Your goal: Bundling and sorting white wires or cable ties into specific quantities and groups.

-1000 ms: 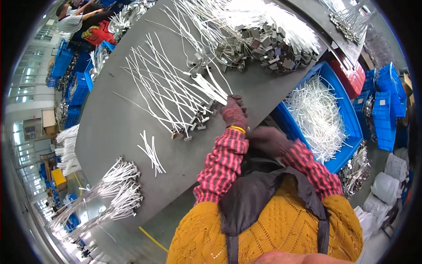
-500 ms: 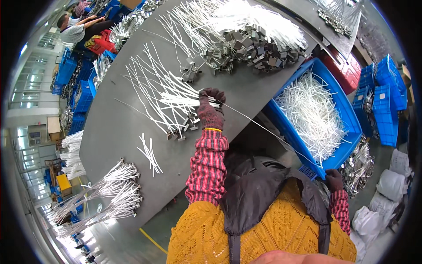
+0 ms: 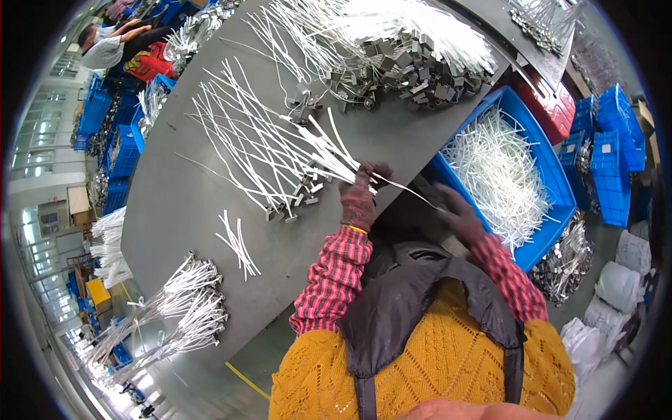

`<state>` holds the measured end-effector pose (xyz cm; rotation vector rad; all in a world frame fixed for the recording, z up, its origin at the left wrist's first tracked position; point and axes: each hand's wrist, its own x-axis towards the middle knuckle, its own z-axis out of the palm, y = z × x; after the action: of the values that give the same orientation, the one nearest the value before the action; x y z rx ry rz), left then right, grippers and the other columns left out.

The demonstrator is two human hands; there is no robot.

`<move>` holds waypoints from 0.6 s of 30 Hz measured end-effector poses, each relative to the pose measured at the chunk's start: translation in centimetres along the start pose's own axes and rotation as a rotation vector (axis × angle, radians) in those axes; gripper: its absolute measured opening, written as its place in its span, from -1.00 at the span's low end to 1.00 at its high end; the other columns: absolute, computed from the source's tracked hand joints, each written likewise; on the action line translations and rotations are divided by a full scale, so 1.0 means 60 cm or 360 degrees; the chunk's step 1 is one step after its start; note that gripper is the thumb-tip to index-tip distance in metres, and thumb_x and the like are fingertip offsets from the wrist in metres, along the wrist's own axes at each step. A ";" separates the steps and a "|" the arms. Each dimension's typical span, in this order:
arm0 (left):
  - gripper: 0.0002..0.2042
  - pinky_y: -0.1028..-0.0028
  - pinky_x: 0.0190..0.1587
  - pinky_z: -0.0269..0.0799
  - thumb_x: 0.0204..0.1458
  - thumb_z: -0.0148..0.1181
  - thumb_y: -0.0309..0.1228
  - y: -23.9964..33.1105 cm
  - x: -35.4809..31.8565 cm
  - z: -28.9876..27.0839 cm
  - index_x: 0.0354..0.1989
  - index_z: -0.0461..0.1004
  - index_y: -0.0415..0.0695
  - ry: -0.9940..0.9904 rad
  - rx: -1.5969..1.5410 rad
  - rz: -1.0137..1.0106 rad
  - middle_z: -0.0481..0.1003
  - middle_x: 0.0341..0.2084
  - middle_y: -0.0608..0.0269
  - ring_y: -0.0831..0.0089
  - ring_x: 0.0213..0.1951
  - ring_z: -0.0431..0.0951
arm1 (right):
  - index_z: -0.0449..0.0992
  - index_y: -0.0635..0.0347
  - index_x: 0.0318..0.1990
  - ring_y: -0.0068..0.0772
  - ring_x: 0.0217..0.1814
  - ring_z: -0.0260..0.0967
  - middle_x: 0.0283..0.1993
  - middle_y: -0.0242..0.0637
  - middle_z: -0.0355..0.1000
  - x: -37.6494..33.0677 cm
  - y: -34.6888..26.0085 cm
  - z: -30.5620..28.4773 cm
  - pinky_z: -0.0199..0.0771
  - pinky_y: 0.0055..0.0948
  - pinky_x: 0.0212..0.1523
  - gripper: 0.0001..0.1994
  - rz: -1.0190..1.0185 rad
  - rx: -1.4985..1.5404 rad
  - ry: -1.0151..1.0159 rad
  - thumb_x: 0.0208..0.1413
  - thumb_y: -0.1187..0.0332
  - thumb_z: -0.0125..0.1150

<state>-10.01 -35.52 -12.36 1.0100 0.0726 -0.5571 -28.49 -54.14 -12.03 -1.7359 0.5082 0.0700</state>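
Note:
My left hand, in a dark red knitted glove, is closed around a bundle of short white sleeves above the grey table. From this fist a thin pale wire runs right toward my right hand, also gloved and smeared by motion beside the near-left wall of the blue bin. Whether the right fingers grip the wire's end cannot be made out. Left of the bundle, white wires lie spread on the table, with small metal clips at their near ends.
A large heap of white wires with square metal pieces covers the table's far side. Loose white sleeves fill the blue bin. A few sleeves and wire bundles lie at left. A person sits far left.
My right hand has come from the bin's near corner up and left, close to the table edge. My left hand has shifted right and nearer with the sleeves, and the wire span looks shorter.

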 end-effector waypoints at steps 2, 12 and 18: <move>-0.82 0.30 0.05 0.51 0.28 0.05 -0.37 -0.004 -0.003 -0.005 -0.19 0.50 -0.22 0.0143 0.0045 -0.0103 0.56 -0.26 0.19 0.35 -0.15 0.58 | 0.25 0.05 0.32 -0.33 -0.06 0.44 0.00 -0.08 0.44 0.081 -0.071 0.082 0.47 -0.34 0.00 -0.44 -0.0068 0.0006 -0.0015 0.11 0.38 0.13; -0.73 0.35 -0.06 0.48 0.21 0.01 -0.41 0.111 0.022 -0.103 0.04 0.46 -0.18 0.0284 0.1859 0.0840 0.56 -0.21 0.13 0.31 -0.19 0.57 | 0.22 0.07 0.29 -0.50 -0.37 0.43 -0.22 -0.19 0.49 0.187 -0.209 0.230 0.51 -0.45 -0.44 -0.47 0.0179 0.0136 -0.0359 0.14 0.43 0.17; -0.86 0.45 -0.70 0.35 0.24 -0.03 -0.41 0.159 0.027 -0.158 -0.19 0.43 -0.18 0.0568 0.0526 -0.0273 0.52 -0.59 0.16 0.44 -0.71 0.46 | 0.26 0.09 0.26 -0.29 -0.20 0.52 -0.08 -0.16 0.54 0.291 -0.182 0.243 0.56 -0.34 -0.22 -0.47 -0.0385 -0.0229 0.0009 0.13 0.36 0.26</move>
<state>-2.27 -24.54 -10.57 1.4283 0.3968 -0.5494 -5.40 -44.00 -10.99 -1.9272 0.2998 -0.0719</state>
